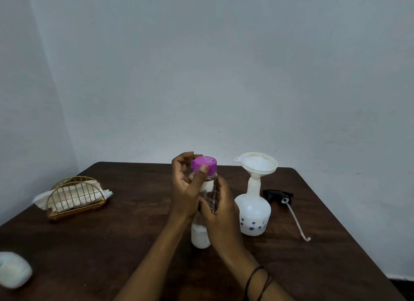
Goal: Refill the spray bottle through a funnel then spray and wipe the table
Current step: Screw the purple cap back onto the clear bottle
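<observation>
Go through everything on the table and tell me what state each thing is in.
Clear bottle: upright, purple cap on, held by both hands.
Spray bottle: open, funnel seated in its neck.
Sprayer head: detached, lying on table.
Napkin holder: stocked with napkins.
Cloth: bunched up.

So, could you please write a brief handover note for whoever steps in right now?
Left hand: fingers on the purple cap of the clear bottle.
Right hand: gripping the bottle body, upright on the table.
Funnel sits in the spray bottle; its black trigger head lies on the table to the right.
Done: head off, funnel placed; white liquid shows low in both bottles.
Left: refit the head, spray, wipe. Napkins are far left.
</observation>
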Available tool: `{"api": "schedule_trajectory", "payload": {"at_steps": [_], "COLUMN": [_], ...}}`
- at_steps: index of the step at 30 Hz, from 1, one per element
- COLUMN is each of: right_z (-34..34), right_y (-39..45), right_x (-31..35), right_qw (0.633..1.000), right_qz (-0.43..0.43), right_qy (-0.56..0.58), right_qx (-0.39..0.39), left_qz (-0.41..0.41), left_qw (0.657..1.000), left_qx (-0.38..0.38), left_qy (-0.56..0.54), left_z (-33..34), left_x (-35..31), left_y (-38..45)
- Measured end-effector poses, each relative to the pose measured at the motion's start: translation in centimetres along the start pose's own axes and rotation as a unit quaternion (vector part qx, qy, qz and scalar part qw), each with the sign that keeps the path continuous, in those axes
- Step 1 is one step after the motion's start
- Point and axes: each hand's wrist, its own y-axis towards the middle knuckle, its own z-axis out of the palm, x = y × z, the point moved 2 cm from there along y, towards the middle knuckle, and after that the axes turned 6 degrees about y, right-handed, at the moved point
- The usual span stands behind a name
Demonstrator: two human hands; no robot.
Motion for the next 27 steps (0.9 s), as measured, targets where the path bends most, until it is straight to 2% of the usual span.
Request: {"api": "schedule_trajectory", "payload": {"at_steps": [4, 8, 17, 21, 27], "right_z": [-0.02, -0.08, -0.44, -0.41, -0.33], "right_y": [0.09, 0.03, 0.07, -0.15, 0.10], "right_x": [-0.18, -0.09, 0.24, 0.36, 0.59], "right_qw": [1.000, 1.000, 1.000, 1.000, 1.000], "right_qz": [-0.002, -0.003, -0.013, -0.013, -0.004], "right_qy": [-0.012, -0.015, -0.003, -0.007, 0.006], "right_qx": [0.000, -0.004, -0.011, 0.001, -0.001], "left_qz": [-0.009, -0.025, -0.050, -0.037, -0.092], "left_qw": [1.000, 0.999, 0.996, 0.991, 0.982], "left_qx": [-0.017, 0.026, 0.070, 0.123, 0.118], "left_qy": [-0.010, 0.017, -0.010, 0.025, -0.111], "left_z": [0.00, 0.13, -0.14, -0.46, -0.72], "left_x": [0.25, 0.09, 0.15, 0.00, 0.46], "left_y": [0.00, 0.12, 0.41, 0.45, 0.53]}}
